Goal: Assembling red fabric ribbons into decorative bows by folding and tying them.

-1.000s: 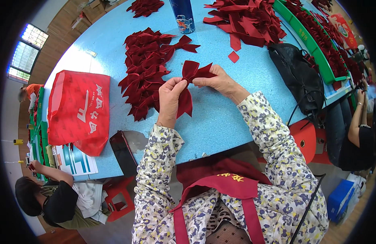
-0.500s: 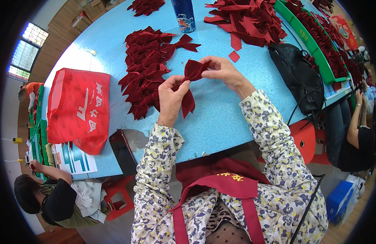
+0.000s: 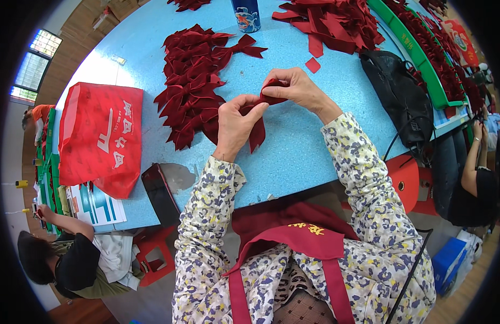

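Between my two hands, above the blue table [image 3: 293, 156], is a dark red ribbon bow [image 3: 257, 135]. My left hand [image 3: 235, 121] pinches it near its middle, and a tail hangs down beside the fingers. My right hand [image 3: 300, 92] grips a folded loop at the upper right, thumb and fingers pressed together. The knot is partly hidden by my fingertips. Just left of my hands lies a dense pile of finished-looking red bows [image 3: 190, 81]. Farther off, to the right, is a heap of loose red ribbon pieces [image 3: 336, 24].
A red plastic bag [image 3: 101, 140] and a dark case [image 3: 161, 189] lie on the left. A patterned blue cup [image 3: 246, 16] stands at the back. On the right are a black mesh bag [image 3: 396, 97] with a cord and a green tray [image 3: 417, 51] of bows. Other people sit on both sides.
My right hand has moved slightly left and down over the bow, folding the upper loop in its fingers. My left hand has turned a little, its fingertips nearer the right hand. The view has shifted slightly.
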Tool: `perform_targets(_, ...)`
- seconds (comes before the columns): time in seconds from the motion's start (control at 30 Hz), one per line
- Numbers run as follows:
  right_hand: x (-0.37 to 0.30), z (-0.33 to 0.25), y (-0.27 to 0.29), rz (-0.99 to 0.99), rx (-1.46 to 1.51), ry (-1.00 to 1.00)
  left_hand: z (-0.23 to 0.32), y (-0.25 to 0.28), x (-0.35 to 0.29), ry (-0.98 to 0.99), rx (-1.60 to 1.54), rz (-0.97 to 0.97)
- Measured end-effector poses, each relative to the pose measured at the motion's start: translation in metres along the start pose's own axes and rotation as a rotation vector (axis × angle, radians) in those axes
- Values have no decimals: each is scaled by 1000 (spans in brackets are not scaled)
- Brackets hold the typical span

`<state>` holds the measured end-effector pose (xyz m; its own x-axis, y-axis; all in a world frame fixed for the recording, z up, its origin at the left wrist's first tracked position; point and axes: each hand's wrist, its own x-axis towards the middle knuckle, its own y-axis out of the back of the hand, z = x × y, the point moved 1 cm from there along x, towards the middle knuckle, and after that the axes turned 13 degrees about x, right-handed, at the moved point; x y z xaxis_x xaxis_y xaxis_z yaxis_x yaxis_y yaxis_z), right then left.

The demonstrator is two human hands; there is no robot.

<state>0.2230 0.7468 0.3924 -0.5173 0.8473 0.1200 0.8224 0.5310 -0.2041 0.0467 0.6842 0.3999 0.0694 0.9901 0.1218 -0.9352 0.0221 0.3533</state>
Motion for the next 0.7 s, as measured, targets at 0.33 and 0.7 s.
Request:
perform_targets(0.33,0,25,-18,-72,-305,304,-35,9,-5,38,107,-86)
perform_targets(0.7,8,13,-11,-78,-34,-24,-22,18,3,26,77,-86)
